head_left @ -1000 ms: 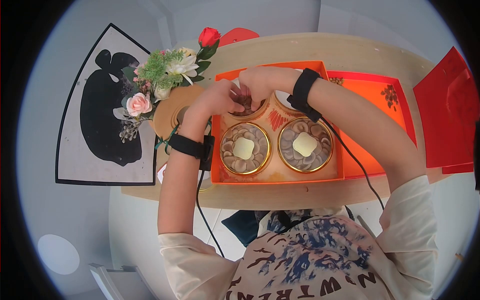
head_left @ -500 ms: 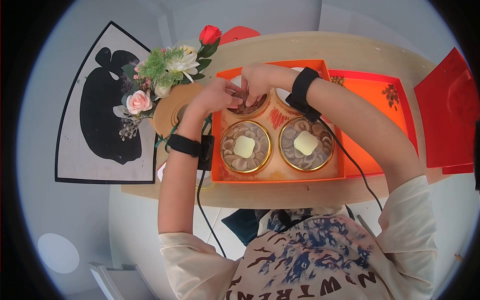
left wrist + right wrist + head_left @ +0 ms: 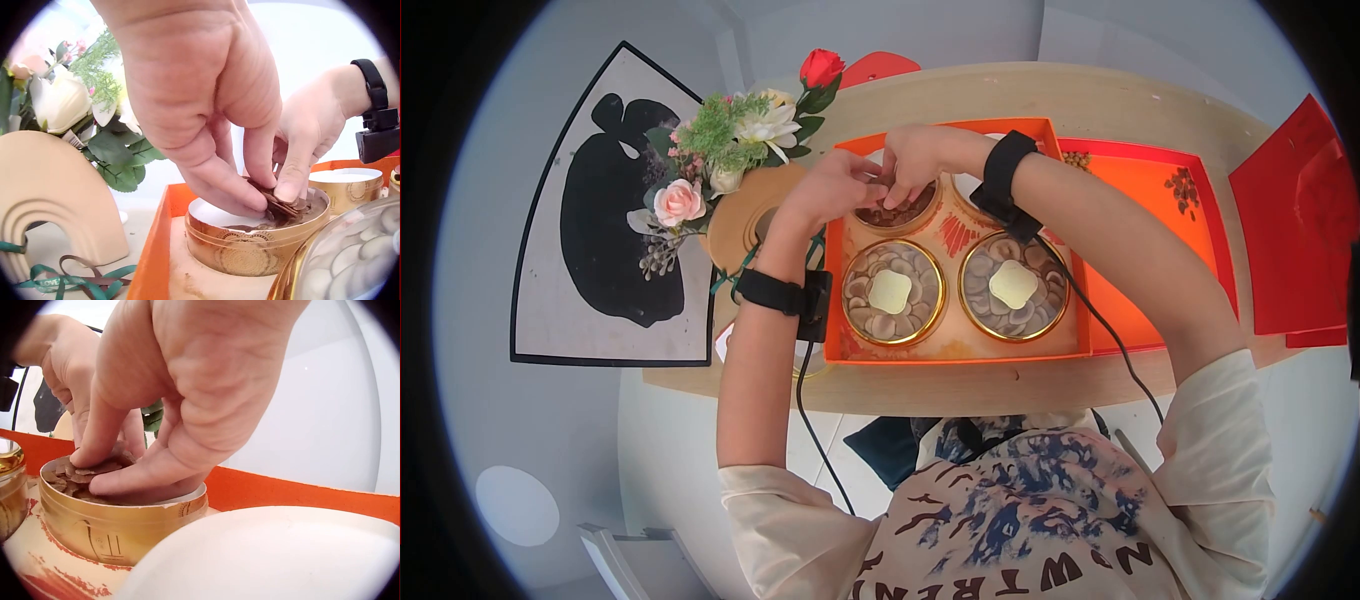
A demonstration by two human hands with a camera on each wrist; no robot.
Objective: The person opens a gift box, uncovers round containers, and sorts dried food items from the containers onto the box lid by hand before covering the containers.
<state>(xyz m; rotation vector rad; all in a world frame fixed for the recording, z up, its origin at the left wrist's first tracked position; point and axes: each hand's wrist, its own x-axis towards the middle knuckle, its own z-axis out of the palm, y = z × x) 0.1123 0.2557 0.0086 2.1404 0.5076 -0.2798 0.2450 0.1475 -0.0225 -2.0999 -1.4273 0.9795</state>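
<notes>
the round tin (image 3: 250, 253) was gold outside and pale inside, with an ornate round pattern on its wall. it stood upright and open in the far left part of the orange box (image 3: 960, 360). the thin, flat brown slices (image 3: 287, 209) lay loosely overlapped inside it, several bunched at a slant near the rim.
</notes>
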